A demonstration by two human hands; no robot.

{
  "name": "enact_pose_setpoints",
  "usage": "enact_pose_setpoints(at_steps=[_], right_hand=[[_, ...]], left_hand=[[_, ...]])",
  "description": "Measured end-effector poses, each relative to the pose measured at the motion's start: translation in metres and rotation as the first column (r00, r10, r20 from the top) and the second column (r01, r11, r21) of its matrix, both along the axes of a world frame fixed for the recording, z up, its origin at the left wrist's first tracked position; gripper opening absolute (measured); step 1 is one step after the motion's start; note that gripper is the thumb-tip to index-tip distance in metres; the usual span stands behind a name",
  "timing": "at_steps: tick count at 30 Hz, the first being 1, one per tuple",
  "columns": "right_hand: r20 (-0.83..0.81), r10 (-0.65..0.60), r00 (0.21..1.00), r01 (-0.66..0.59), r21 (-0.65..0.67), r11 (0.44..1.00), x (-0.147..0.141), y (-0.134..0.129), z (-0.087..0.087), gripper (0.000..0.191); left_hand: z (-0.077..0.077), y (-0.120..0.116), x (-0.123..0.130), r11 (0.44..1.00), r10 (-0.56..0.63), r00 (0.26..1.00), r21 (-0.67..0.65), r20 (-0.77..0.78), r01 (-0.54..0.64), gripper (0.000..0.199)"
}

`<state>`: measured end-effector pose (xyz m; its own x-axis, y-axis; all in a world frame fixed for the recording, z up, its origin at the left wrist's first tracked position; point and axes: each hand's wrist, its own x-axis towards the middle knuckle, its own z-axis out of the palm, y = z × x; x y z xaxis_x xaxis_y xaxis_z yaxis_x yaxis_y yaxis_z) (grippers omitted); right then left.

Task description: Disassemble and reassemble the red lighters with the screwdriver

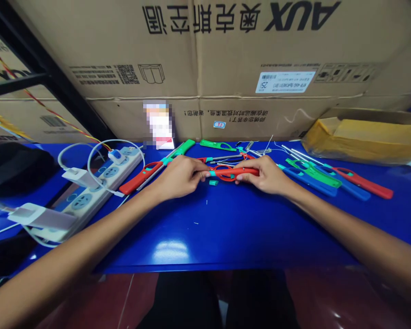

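Between my two hands is a red long-nosed lighter (229, 172), held level just above the blue table. My left hand (187, 176) pinches its teal-collared end. My right hand (265, 176) is closed around the red handle at the other end. Below it lies a small teal plastic piece (213, 183). Behind my hands are metal rods, wires and small loose parts (250, 151), partly hidden by my fingers. A green handle shell (218, 145) lies at the back. To the left of my left hand rests another red lighter (142, 177).
Right of my right hand lie blue (310, 180), green and red lighters. A white power strip (111, 172) with plugs and cables stands at left. A phone (160, 125) leans on a cardboard box (198, 55). A yellow-taped carton (363, 137) sits at back right.
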<state>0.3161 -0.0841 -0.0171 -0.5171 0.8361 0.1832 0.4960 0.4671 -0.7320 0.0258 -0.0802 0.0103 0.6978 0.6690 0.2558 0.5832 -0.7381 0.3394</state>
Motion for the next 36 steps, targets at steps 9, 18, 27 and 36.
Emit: enact_pose_setpoints(at_steps=[9,18,27,36], right_hand=[[0.16,0.007,0.987,-0.088,0.505,0.858,0.019,0.014,0.001,0.027],[0.176,0.008,0.984,-0.1,0.524,0.846,0.011,0.005,0.0,0.033],[0.113,-0.04,0.993,-0.038,0.613,0.789,-0.01,-0.011,-0.014,0.029],[0.064,-0.08,0.995,0.025,0.606,0.795,-0.02,-0.018,-0.016,0.026]], left_hand=[[-0.008,0.004,-0.003,0.975,-0.023,1.0,0.221,-0.018,0.027,0.032],[-0.016,-0.006,0.004,0.926,0.005,1.0,0.378,-0.031,0.007,0.033],[-0.019,-0.016,0.013,0.873,-0.035,0.999,0.486,-0.034,0.047,0.029],[-0.024,-0.023,0.016,0.825,0.01,1.0,0.564,0.021,-0.02,0.028]])
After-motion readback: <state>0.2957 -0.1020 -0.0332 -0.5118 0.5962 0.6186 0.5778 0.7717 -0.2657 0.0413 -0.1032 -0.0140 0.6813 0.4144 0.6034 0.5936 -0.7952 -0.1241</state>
